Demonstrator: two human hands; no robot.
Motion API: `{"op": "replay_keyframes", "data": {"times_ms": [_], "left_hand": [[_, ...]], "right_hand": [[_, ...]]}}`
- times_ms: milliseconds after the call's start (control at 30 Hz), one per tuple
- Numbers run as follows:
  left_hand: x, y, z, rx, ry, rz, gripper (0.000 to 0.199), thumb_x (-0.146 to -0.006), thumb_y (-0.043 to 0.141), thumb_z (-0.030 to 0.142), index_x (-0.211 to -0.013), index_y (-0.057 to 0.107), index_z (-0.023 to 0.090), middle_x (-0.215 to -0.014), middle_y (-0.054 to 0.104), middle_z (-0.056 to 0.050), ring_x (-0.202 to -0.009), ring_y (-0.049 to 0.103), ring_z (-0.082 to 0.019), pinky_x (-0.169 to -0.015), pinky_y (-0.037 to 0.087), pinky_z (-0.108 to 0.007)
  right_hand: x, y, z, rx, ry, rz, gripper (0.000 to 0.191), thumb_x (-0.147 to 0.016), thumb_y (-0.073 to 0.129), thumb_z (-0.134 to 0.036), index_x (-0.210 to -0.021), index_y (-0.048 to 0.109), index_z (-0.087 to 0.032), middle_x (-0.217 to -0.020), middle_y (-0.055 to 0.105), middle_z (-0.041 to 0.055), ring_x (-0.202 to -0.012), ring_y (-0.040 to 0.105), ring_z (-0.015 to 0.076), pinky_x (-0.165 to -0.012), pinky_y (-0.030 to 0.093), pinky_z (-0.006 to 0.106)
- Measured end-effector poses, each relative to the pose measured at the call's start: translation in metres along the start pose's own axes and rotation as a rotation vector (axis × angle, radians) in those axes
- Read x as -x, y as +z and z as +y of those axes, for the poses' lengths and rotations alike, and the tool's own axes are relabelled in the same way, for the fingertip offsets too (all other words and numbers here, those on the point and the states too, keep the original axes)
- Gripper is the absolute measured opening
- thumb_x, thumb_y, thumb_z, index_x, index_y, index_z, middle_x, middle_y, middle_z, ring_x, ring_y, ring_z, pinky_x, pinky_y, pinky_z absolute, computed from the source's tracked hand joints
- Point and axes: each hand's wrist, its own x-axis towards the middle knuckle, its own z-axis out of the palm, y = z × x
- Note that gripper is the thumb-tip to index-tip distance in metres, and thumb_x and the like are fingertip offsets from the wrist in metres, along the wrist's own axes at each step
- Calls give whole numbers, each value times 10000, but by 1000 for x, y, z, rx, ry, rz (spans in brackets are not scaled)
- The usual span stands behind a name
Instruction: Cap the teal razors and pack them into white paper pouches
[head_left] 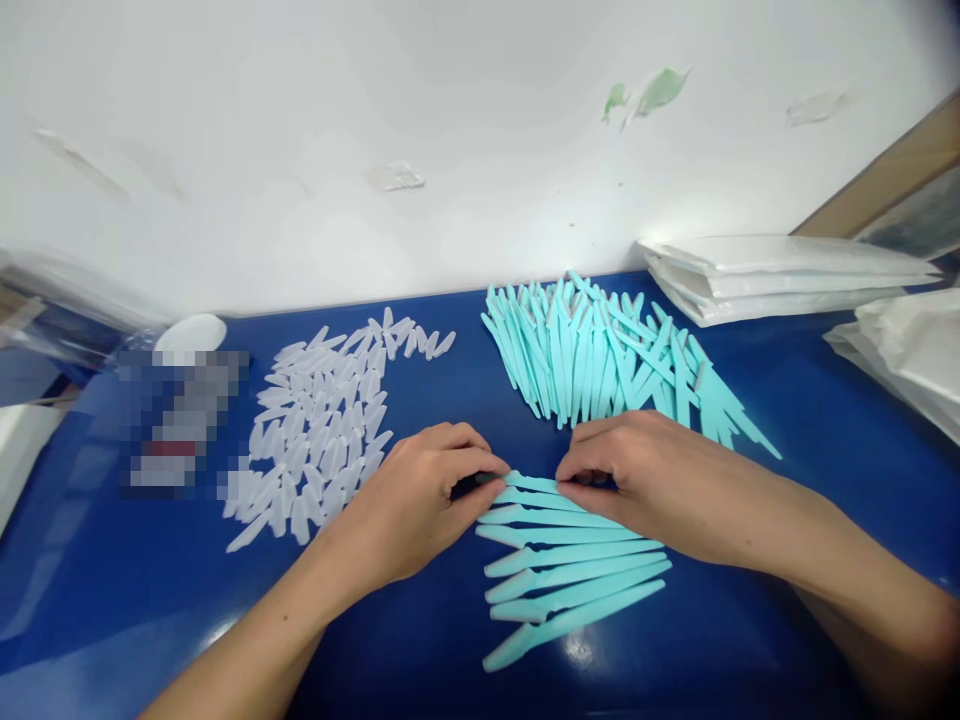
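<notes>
Between my hands lies a turquoise eyebrow razor (534, 482), the farthest of a row. My left hand (427, 500) pinches its blade end with thumb and forefinger. The fingers of my right hand (637, 475) are closed on its handle, whose far part they hide. Nearer to me, several more turquoise razors (577, 578) lie side by side, blade ends to the left. Left of my left hand spreads a heap of small translucent white blade caps (330, 430). Whether a cap sits in my left fingertips is hidden.
A large pile of turquoise razors (577, 350) lies beyond my right hand. White plastic packs (780, 280) are stacked at the back right. A blurred-out object (184, 425) and a white round item (191, 335) are at the left. A white wall (450, 120) borders the blue table (420, 650).
</notes>
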Motion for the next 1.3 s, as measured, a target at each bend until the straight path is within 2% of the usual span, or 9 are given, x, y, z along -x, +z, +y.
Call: {"op": "replay_keyframes", "data": {"times_ms": [100, 200, 333, 433, 600, 867, 1067, 1167, 1300], "left_hand": [[0, -1, 0, 2, 5, -20, 195, -1053, 639, 257, -1132, 812, 215, -1092, 743, -50, -970, 703, -200, -797, 522, -324], [1, -3, 1, 11, -6, 3, 205, -1053, 646, 299, -1167, 800, 224, -1107, 734, -53, -963, 702, -204, -810, 528, -331], [3, 0, 5, 61, 28, 61, 269, -999, 737, 350, -1244, 768, 244, -1178, 700, -65, -1014, 674, -212, -864, 534, -336], [3, 5, 9, 74, 109, 5, 243, -993, 745, 314, -1226, 768, 251, -1215, 673, -72, -1077, 631, -221, -914, 518, -348], [1, 11, 7, 45, 159, -46, 153, -994, 736, 251, -1139, 783, 251, -1233, 650, -73, -1089, 587, -229, -987, 483, -399], [0, 13, 4, 36, 173, -16, 173, -1008, 721, 239, -1177, 753, 230, -1219, 654, -73, -1090, 596, -220, -981, 498, -395], [2, 14, 4, 28, 151, -8, 199, -1015, 713, 267, -1210, 742, 238, -1256, 647, -82, -1112, 599, -231, -970, 517, -394], [2, 14, 4, 23, 153, -21, 181, -1017, 708, 257, -1192, 749, 237, -1230, 666, -75, -1101, 604, -232, -984, 512, -408], [1, 9, 5, 53, 154, 45, 182, -1015, 711, 253, -1188, 765, 240, -1184, 698, -62, -1066, 641, -206, -914, 545, -345]], "right_hand": [[1, -1, 1, -51, 3, 2, 328, -1003, 613, -317, -756, 812, -233, -718, 714, 52, -637, 634, 181, -580, 395, 316], [4, -4, 6, -99, 4, 33, 299, -996, 631, -376, -808, 827, -252, -713, 723, 46, -630, 630, 183, -584, 397, 319], [13, -17, 16, -135, 90, 188, 268, -977, 679, -470, -892, 842, -274, -704, 730, 30, -607, 615, 177, -571, 400, 319], [18, -23, 23, -116, 177, 300, 300, -984, 673, -522, -902, 835, -283, -653, 698, 2, -539, 555, 144, -522, 382, 308], [19, -25, 29, -50, 200, 366, 254, -947, 731, -518, -907, 824, -285, -596, 644, -28, -501, 490, 117, -501, 374, 293], [25, -42, 36, -20, 377, 547, 312, -888, 736, -585, -865, 819, -286, -640, 717, -42, -521, 589, 131, -517, 428, 295], [33, -62, 57, 166, 590, 710, 341, -843, 699, -590, -839, 834, -278, -749, 791, 9, -708, 720, 230, -642, 439, 360], [35, -67, 71, 213, 703, 674, 316, -839, 701, -562, -878, 842, -282, -757, 796, 11, -746, 729, 245, -659, 439, 365], [32, -66, 84, 222, 724, 559, 341, -846, 681, -586, -908, 841, -290, -802, 802, 7, -753, 711, 243, -679, 460, 370]]}}
